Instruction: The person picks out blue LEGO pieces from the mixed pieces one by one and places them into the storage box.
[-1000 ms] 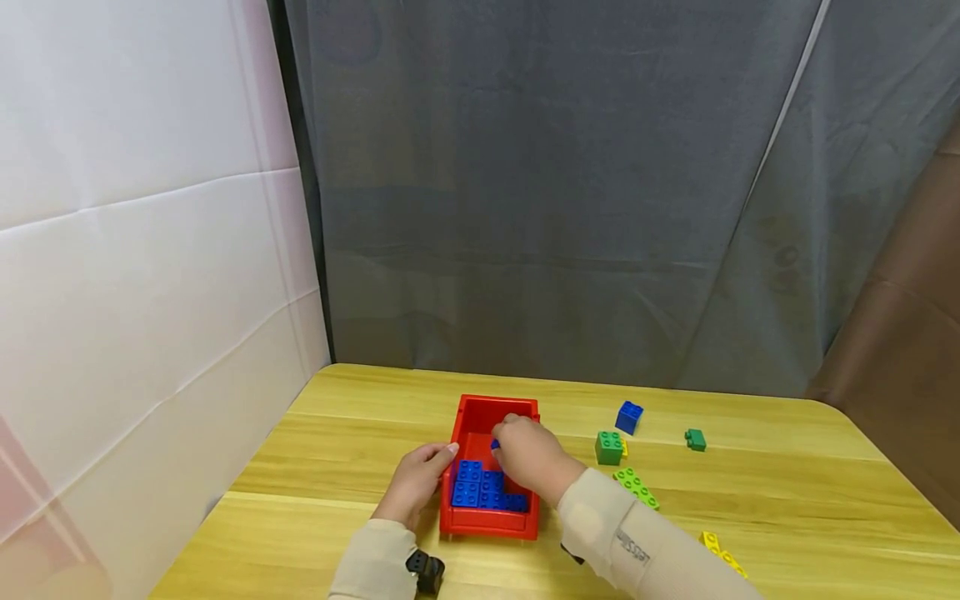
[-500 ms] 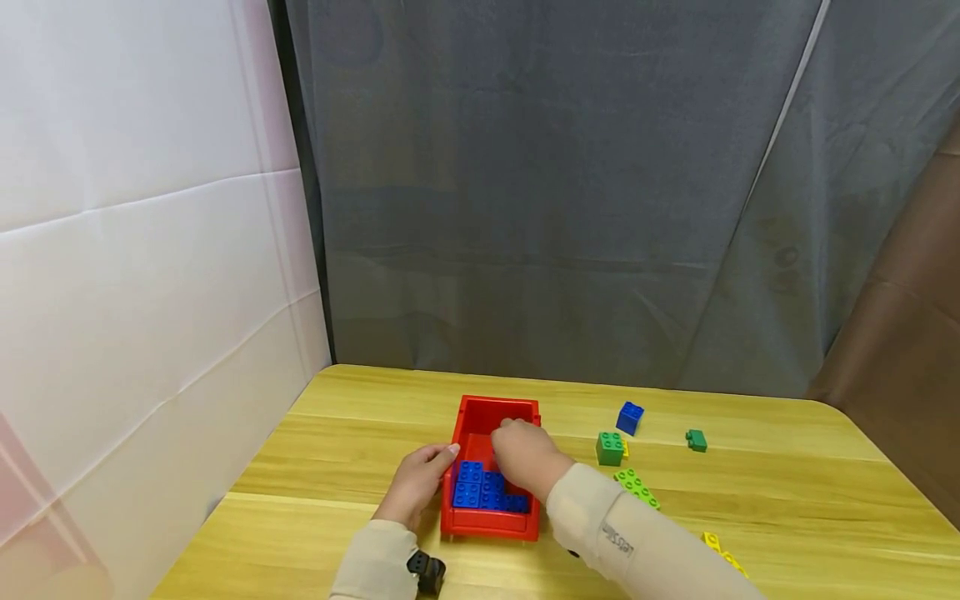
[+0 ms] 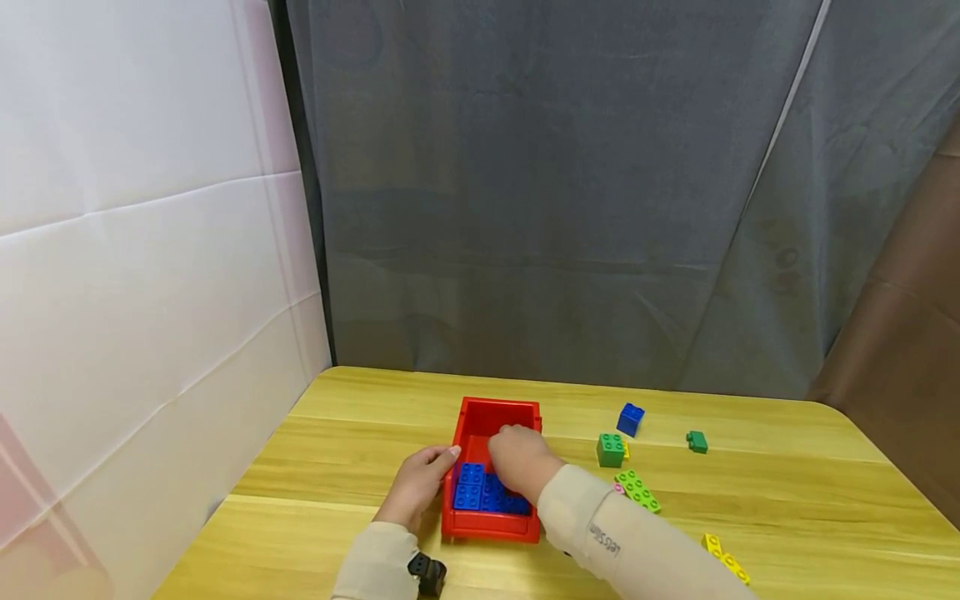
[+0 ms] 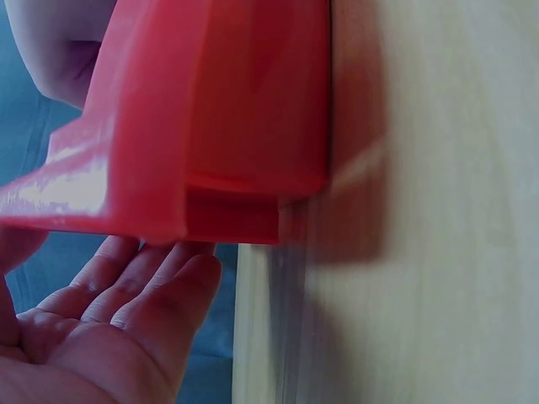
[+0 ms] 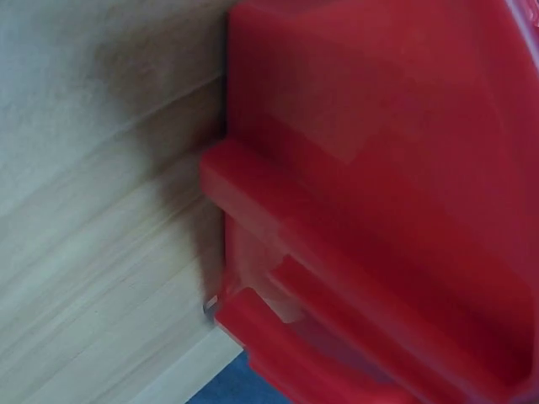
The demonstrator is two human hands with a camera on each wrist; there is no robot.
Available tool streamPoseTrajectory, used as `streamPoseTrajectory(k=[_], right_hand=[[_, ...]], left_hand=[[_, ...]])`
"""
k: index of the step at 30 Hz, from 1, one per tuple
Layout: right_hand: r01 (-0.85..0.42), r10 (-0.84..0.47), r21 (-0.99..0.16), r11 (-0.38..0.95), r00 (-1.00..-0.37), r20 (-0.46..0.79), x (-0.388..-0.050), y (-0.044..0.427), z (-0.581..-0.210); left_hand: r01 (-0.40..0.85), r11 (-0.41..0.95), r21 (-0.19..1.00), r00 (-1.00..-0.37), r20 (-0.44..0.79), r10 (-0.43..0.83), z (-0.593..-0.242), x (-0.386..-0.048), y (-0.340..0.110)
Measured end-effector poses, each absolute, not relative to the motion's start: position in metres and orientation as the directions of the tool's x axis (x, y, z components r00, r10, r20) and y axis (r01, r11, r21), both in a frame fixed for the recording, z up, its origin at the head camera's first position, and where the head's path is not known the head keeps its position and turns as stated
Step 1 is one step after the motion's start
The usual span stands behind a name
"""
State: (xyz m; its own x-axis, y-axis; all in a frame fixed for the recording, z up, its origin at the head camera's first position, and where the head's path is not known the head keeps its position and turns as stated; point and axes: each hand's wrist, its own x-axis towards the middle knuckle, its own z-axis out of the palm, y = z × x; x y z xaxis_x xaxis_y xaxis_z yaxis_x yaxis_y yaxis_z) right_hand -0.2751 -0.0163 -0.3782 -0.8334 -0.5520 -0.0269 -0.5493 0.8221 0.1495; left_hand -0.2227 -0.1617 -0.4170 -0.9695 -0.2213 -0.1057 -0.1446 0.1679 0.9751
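A red plastic bin (image 3: pixel 491 525) stands on the table, with several blue toy bricks (image 3: pixel 468 486) packed at its near end. My left hand (image 3: pixel 416 483) holds the bin's left side, thumb at the rim and fingers along the outer wall. In the left wrist view the fingers of the left hand (image 4: pixel 126 311) reach against the red wall. Inside the bin, my right hand (image 3: pixel 521 458) is lowered over the right side with curled fingers. The blue brick it pinches is hidden beneath it. Only the bin's outer wall (image 5: pixel 379 126) shows in the right wrist view.
Right of the bin lie a blue brick (image 3: pixel 630 419), a green brick (image 3: pixel 611 450) partly covering a yellow piece, a lime-green brick (image 3: pixel 637 492) beside a pink bit, a small dark green piece (image 3: pixel 697 442) and yellow bricks (image 3: pixel 725 560). A grey curtain (image 3: pixel 525 208) hangs behind the table.
My right hand has moved down and nearer within the bin, toward the packed bricks. The blue brick at its fingertips has gone out of sight. The left hand keeps its place.
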Motion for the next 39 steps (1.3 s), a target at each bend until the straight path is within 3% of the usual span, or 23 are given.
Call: streamPoseTrajectory(k=[20, 39], right_hand=[[-0.490, -0.471, 0.335, 0.805, -0.871, -0.141, -0.275, -0.026, -0.382], [-0.492, -0.463, 0.270, 0.828, -0.871, -0.166, -0.276, -0.026, -0.384]], left_hand=[[-0.162, 0.177, 0.971, -0.967, -0.120, -0.227, -0.418, -0.224, -0.161], [-0.142, 0.179, 0.974, -0.967, -0.098, -0.235, -0.417, -0.224, -0.160]])
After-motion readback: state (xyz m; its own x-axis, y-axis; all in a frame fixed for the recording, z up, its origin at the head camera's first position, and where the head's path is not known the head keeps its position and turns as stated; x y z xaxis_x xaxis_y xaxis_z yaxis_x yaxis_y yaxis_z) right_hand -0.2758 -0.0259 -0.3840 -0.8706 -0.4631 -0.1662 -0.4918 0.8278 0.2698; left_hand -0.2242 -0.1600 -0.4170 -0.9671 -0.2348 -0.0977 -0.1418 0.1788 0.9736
